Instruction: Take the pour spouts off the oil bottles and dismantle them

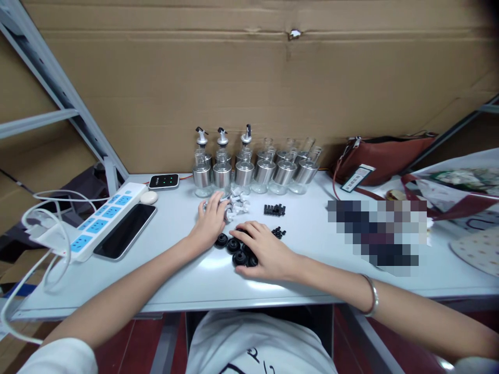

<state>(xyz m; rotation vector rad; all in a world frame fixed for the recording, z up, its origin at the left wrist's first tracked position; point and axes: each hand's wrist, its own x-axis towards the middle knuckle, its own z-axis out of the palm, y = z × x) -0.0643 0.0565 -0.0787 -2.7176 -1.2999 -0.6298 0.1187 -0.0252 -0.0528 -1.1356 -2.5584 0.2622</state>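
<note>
My left hand (211, 221) rests with fingers apart over the left side of a small pile of silver-grey pourer tops (237, 206). Its fingertips touch or nearly touch them. Spread over a cluster of round black rubber-like stoppers (239, 258), my right hand (265, 250) partly covers them. One black stopper (221, 240) lies just below my left hand. Beyond the pile stand two rows of glass bottles (244, 174) with metal bands. Three back-row bottles carry pourer spouts (222, 137) with black flaps. Small black clips (275, 210) and tiny black pieces (278, 232) lie right of the pile.
At left on the table are a white power strip (111, 213), a phone (127, 231), a round white object (148, 198) and a small display device (163, 181). A brown bag (384, 158) and a blurred-out item (374, 234) sit at right. Cardboard (234, 78) backs the table.
</note>
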